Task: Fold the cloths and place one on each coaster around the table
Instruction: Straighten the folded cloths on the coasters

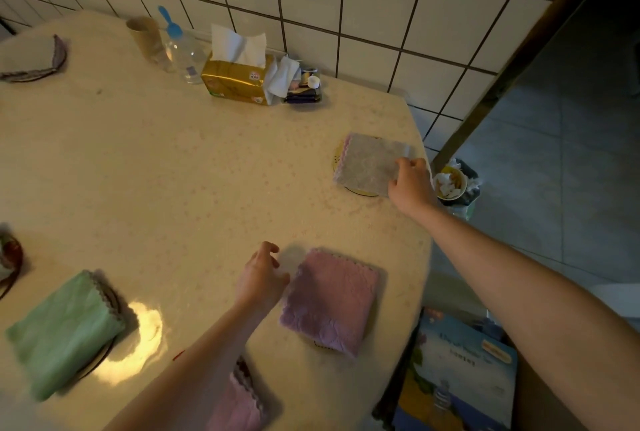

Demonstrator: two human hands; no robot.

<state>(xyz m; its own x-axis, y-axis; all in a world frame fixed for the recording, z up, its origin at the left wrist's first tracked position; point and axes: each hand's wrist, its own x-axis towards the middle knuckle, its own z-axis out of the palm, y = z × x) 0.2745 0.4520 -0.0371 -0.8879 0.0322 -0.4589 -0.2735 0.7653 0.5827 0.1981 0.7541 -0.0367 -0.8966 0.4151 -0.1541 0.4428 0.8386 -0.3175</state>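
Print on tissue pack [235, 82] and box [460, 361] below table, perhaps too blurred to read

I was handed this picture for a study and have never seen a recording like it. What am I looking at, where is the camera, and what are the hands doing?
There is no machine here: a person wears one wide-angle camera on the head, looking down at their own two arms over a round table. The right hand reaches to the far edge and pinches a folded grey cloth that lies on a yellow coaster. The left hand, fingers loosely curled, holds nothing beside a folded purple cloth. A green cloth lies over another coaster on the left. By the tiled wall stand a tissue pack, a clear bottle and a cup.
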